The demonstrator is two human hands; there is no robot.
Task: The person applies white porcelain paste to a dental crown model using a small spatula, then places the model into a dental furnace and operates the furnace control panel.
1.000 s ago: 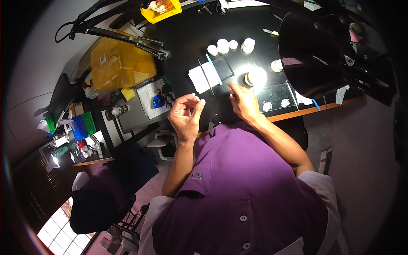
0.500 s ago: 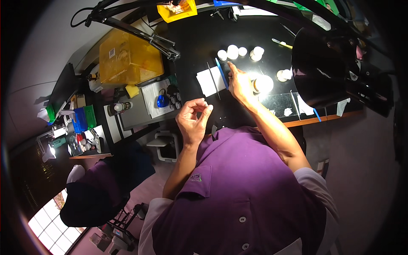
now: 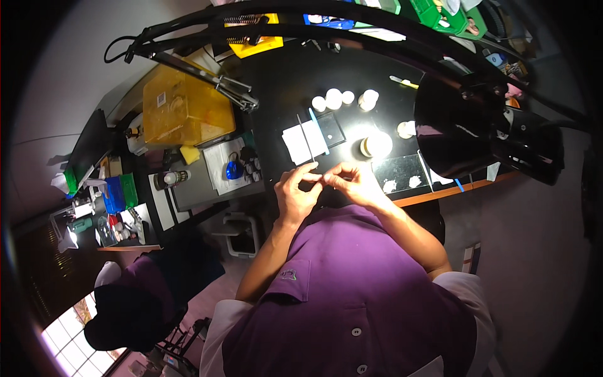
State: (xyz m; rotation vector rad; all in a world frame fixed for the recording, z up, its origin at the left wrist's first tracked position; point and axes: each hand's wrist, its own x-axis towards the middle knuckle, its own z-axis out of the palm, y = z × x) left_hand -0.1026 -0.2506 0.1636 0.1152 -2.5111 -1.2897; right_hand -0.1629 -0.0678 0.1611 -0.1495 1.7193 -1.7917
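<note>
My left hand and my right hand meet at the desk's front edge, fingertips touching. Both are closed in a pinch on something too small to make out. Beyond them lies a white paper pad with a thin dark rod across it. A slim blue stick rests along the pad's right side, beside a small dark tray. A brightly lit round white-topped jar stands past my right hand.
Several small white jars stand farther back on the black desk. A black lamp hangs at the right, its arm crossing above. A glass plate bears white lumps. At the left are a yellow box and another person.
My right hand has drawn back from the dark tray toward me and met my left hand, which moved slightly right and nearer. The tray now shows. The whole view has shifted a little.
</note>
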